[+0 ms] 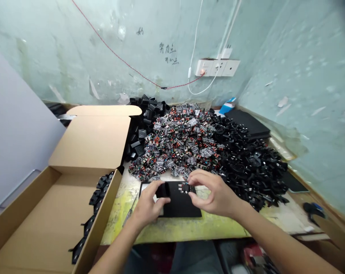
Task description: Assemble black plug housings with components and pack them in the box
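Between the thumb and fingers of my left hand is a black plastic housing, held over a black pad. My right hand pinches a small circuit board with parts on it, a short way to the right of the housing. The two pieces are apart. Behind my hands lies a big heap of circuit boards. Black housings are piled at its back left, and a mound of black plastic pieces with prongs spreads to its right.
An open cardboard box stands on the left, with a row of finished-looking black units along its right wall. Black sheets lie at the back right. A socket strip with cables is on the wall. The table's front edge is close to me.
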